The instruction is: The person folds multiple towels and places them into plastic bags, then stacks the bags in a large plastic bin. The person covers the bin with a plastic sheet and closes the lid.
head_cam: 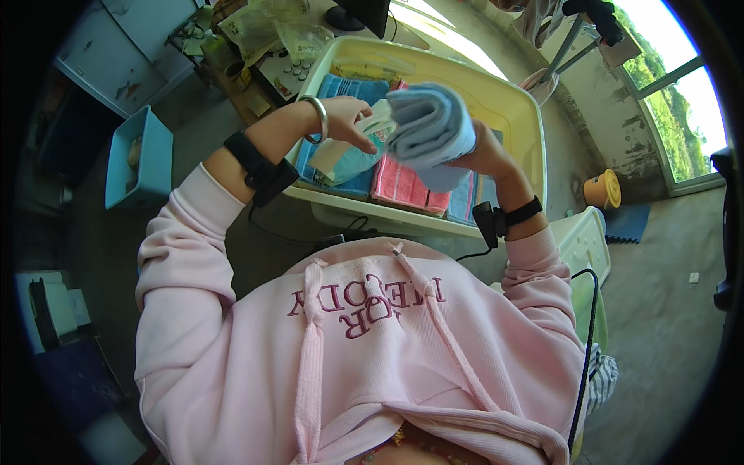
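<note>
My right hand [491, 152] grips a thick, folded light blue towel [430, 125] above a large pale yellow plastic tub [511, 110]. To its left, my left hand [349, 119], with a metal bangle at the wrist, has thumb and fingers spread around a translucent plastic bag [349, 161] with green print; whether it pinches the bag is unclear. The bag reaches towards the towel's left side. Inside the tub lie a blue towel [354, 87], a pink towel [407, 185] and a blue towel with stripes [462, 200], partly hidden by the hands and bag.
A cluttered table with plastic bags [250, 29] and a monitor [366, 14] stands beyond the tub. On the floor are a blue bin [139, 160] at left and a yellow bucket [603, 189] at right. Cables run from both wrist straps.
</note>
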The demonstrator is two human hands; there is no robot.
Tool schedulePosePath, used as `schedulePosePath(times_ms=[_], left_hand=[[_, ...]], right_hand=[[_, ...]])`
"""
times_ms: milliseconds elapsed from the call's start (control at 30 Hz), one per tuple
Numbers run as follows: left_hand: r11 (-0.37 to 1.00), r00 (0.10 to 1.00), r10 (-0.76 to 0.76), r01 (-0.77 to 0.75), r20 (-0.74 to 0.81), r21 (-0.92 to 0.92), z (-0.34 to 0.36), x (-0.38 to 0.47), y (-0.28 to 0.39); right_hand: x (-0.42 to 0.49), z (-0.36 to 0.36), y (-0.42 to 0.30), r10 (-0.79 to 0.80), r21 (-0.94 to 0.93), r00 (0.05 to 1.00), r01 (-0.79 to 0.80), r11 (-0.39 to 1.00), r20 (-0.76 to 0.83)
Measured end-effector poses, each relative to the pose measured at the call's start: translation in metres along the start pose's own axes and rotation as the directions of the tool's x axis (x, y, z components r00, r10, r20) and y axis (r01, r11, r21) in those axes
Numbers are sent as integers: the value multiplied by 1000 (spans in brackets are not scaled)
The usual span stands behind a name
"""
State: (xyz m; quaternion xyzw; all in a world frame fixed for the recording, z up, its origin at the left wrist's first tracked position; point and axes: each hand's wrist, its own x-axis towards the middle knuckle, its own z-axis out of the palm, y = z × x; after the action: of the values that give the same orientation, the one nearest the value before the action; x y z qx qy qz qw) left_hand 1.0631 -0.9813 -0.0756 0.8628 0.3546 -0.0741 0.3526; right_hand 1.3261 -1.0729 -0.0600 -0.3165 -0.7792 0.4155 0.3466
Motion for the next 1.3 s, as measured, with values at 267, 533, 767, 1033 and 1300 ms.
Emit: schedulePosePath(times_ms=[267, 533, 767, 1033, 1300], left_hand=[[917, 982, -152, 97, -114, -387, -9, 10, -14], [927, 982, -116, 53, -150, -370, -9, -10, -15], [835, 986, -150, 85, -77, -544, -3, -13, -29], [830, 746, -215, 480, -630, 285, -14, -25, -12], [889, 758, -309, 445, -575, 108, -6, -48, 19]], right_hand=[[24, 57, 5, 29, -720, 926, 273, 638, 376], [39, 67, 22, -78, -701, 919, 347, 623, 386], [41, 64, 18, -48, -698, 883, 402, 592, 468], [31, 51, 17, 182, -669, 778, 365, 647, 602], [31, 7, 15, 486, 193, 679, -669, 717, 550]])
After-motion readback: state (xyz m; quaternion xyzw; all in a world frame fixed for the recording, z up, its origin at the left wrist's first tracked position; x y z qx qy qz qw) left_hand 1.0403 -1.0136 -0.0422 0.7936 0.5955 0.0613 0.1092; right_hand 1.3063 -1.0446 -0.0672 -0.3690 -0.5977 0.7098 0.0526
